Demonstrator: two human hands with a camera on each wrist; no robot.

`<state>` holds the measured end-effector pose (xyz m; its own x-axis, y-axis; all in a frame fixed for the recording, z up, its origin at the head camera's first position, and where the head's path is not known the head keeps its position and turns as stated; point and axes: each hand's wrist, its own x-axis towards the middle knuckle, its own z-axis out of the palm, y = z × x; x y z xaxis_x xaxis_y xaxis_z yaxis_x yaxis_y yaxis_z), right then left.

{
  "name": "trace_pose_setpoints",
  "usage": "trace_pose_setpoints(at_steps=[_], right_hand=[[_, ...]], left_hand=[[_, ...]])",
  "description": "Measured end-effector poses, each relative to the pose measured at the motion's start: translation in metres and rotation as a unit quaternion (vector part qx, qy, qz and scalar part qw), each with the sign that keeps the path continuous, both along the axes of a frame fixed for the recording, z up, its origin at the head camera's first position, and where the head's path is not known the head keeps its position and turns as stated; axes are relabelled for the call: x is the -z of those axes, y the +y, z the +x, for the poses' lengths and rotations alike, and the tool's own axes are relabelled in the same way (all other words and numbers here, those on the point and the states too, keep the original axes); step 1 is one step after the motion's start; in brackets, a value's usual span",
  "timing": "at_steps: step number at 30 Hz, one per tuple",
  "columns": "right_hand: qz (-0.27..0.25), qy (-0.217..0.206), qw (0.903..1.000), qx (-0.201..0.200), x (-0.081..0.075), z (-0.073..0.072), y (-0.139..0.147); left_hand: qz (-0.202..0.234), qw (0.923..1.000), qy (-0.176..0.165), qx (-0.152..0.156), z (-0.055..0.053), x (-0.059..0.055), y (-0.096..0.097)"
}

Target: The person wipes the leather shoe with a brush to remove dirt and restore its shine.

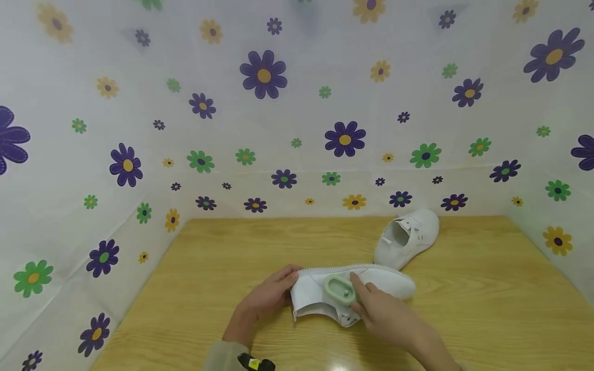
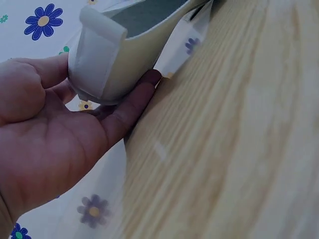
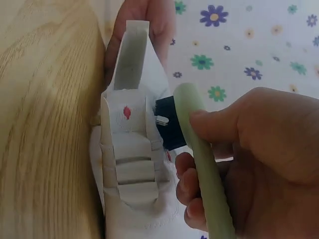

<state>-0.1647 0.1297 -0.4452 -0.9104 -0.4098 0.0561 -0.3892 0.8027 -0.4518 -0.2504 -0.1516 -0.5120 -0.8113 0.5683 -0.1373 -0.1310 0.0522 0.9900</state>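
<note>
A white shoe [image 1: 390, 282] is tipped on its side above the wooden table, toe to the right. My left hand [image 1: 268, 294] grips its heel; in the left wrist view, the thumb and fingers [image 2: 130, 107] wrap the heel from both sides. In my right hand [image 1: 390, 315] is a pale green brush [image 1: 340, 290], pinched by its handle. Seen from the right wrist, the brush's dark bristles [image 3: 169, 122] touch the shoe's side, close to the tongue and lace straps [image 3: 135, 172]. A small red mark shows on the tongue.
A second white shoe [image 1: 424, 229] rests at the back right of the wooden table [image 1: 223, 242], just behind the held one. A white curtain with printed flowers [image 1: 297, 108] hangs along the back and both sides. A black device [image 1: 256, 363] sits at the left sleeve.
</note>
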Motion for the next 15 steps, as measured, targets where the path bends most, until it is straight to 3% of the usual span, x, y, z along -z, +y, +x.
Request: trace_pose_setpoints(at_steps=[4, 8, 15], right_hand=[[0.009, 0.010, 0.9993, 0.035, 0.000, -0.001, 0.005], [0.017, 0.015, 0.9969, 0.075, 0.003, -0.004, 0.002], [0.025, 0.032, 0.9991, -0.011, 0.007, -0.001, -0.026]], left_hand=[[0.005, 0.9999, -0.011, 0.009, 0.001, 0.001, 0.006], [0.003, 0.9999, 0.000, 0.010, 0.000, 0.000, 0.012], [-0.003, 1.0000, -0.002, 0.008, -0.002, -0.001, 0.008]])
